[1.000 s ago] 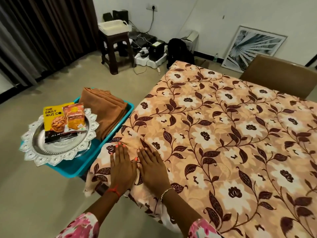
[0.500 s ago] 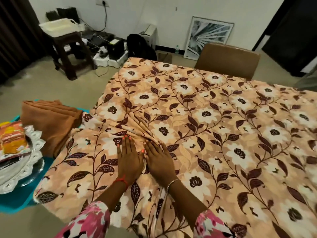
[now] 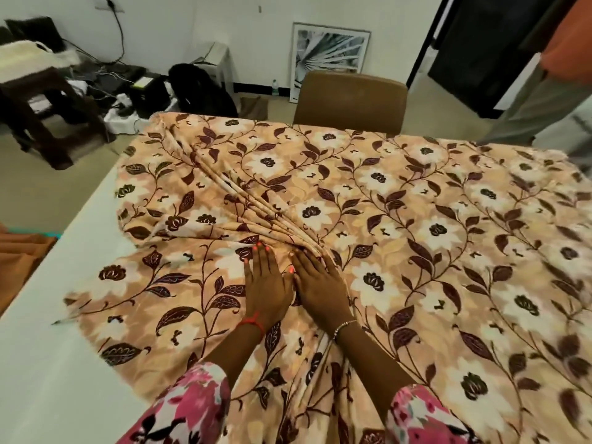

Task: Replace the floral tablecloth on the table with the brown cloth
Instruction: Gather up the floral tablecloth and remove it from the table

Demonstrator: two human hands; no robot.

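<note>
The floral tablecloth (image 3: 416, 225) covers most of the table, bunched into long ridges that run from the far left corner to my fingertips. My left hand (image 3: 266, 283) and my right hand (image 3: 317, 283) press flat on it side by side, fingers straight. The pale bare table top (image 3: 54, 331) shows along the left side where the cloth has slid off. The folded brown cloth (image 3: 19, 257) lies at the left edge of the view, partly cut off.
A brown chair (image 3: 349, 100) stands at the table's far side. A dark wooden stool (image 3: 48, 104), cables, boxes and a black bag (image 3: 201, 88) sit on the floor at far left. A person (image 3: 551, 75) stands at the far right corner.
Both flat hands have pushed the floral cloth to the right, gathering more folds and uncovering the table's left strip. The view has turned right, so the tray with snack boxes is out of sight.
</note>
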